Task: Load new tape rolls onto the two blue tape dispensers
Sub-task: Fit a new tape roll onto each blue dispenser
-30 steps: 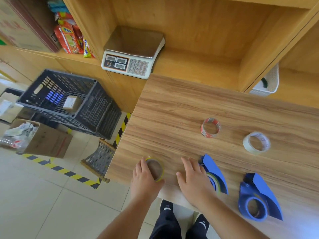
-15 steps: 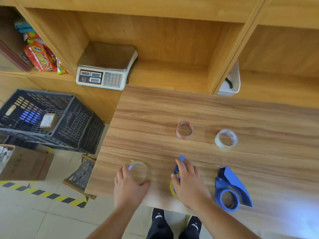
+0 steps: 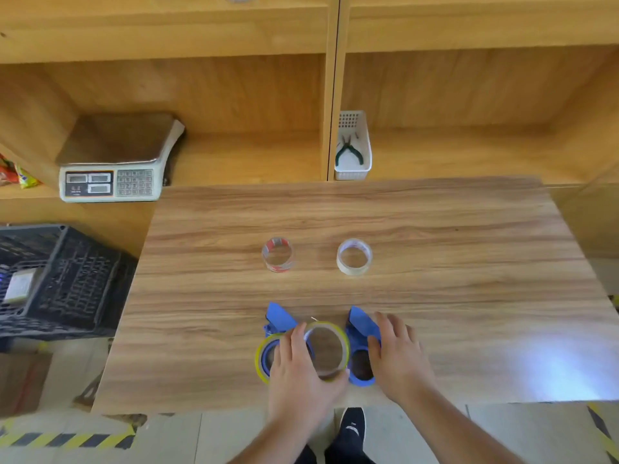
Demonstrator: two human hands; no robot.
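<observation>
Two blue tape dispensers lie near the table's front edge. The left dispenser (image 3: 277,319) carries a yellow-edged roll (image 3: 263,360) on its hub. The right dispenser (image 3: 361,324) shows a bare blue ring. My left hand (image 3: 298,376) grips a yellow-rimmed tape roll (image 3: 327,350) and holds it between the two dispensers, over the left one's hub. My right hand (image 3: 398,360) lies with fingers spread on the right side of the right dispenser. Further back, a red-printed clear roll (image 3: 277,254) and a whitish roll (image 3: 354,256) stand apart on the table.
The wooden table (image 3: 469,262) ends just in front of my hands. Behind it are shelves holding a weighing scale (image 3: 117,162) and a white basket (image 3: 365,169) with pliers. A black crate (image 3: 60,279) sits on the floor at the left.
My left hand has carried the yellow-rimmed roll right, from the table's front left to between the dispensers. My right hand left the left dispenser and now lies by the right one.
</observation>
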